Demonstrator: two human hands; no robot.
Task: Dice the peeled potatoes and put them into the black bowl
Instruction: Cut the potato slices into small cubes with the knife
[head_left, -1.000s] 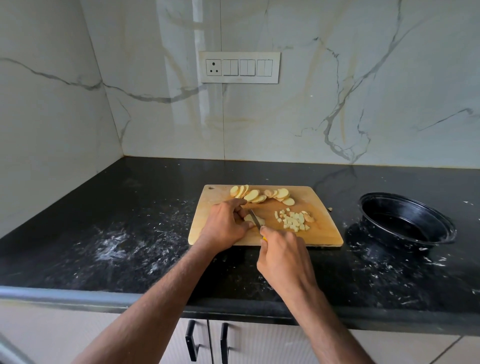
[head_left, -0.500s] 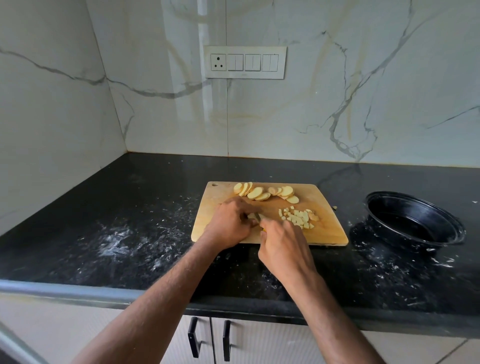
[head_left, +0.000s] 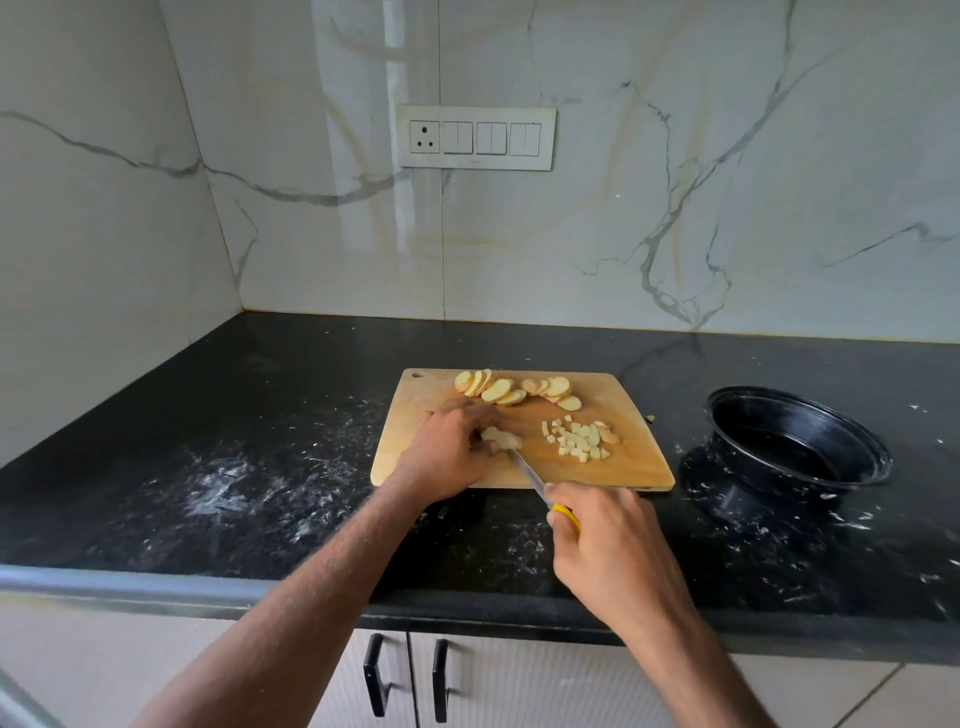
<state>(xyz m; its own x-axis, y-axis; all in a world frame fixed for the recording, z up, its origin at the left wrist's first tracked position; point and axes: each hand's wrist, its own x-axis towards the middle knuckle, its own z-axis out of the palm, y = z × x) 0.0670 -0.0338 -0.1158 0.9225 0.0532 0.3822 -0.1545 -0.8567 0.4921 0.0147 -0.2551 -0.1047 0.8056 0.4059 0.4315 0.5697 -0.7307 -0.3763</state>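
A wooden cutting board (head_left: 639, 462) lies on the black counter. Along its far edge lies a row of potato slices (head_left: 511, 388), and a pile of diced potato (head_left: 576, 441) sits right of centre. My left hand (head_left: 449, 449) holds a few potato slices (head_left: 501, 437) down on the board with curled fingers. My right hand (head_left: 605, 540) grips the yellow handle of a knife (head_left: 530, 475), whose blade tip touches those slices. The black bowl (head_left: 800, 439) stands to the right of the board and looks empty.
The black counter (head_left: 234, 467) carries white smears and flecks to the left of the board and around the bowl. A marble wall with a switch panel (head_left: 475, 137) rises behind. Cabinet doors with black handles (head_left: 405, 680) are below the counter edge.
My right hand has drawn back toward me with the knife, so more of the blade shows. My left hand has stayed on the slices. The camera has shifted slightly.
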